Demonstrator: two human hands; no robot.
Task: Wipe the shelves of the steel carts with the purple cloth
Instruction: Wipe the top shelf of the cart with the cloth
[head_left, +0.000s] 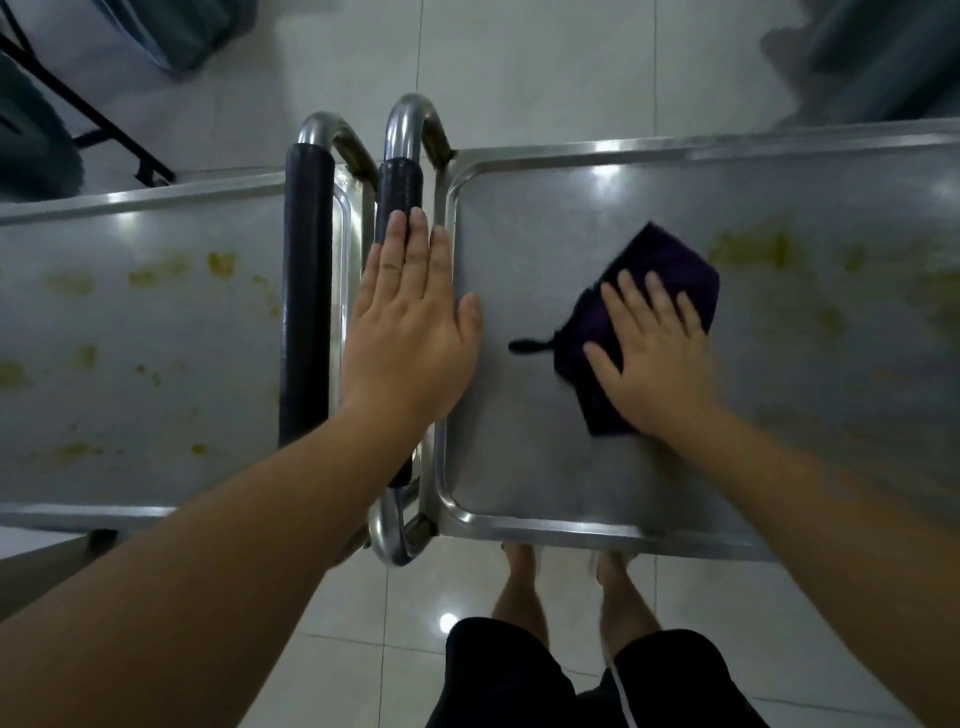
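While the flat left hand rested on the cart's handle, the right hand, fingers spread, pressed the cloth onto the shelf.

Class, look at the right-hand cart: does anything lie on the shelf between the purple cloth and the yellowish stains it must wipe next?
Nothing visible does. The right hand presses flat on the purple cloth, and only bare steel of the right cart's shelf separates the cloth from the yellowish stains further right. The left hand rests on the handle side, away from that path.
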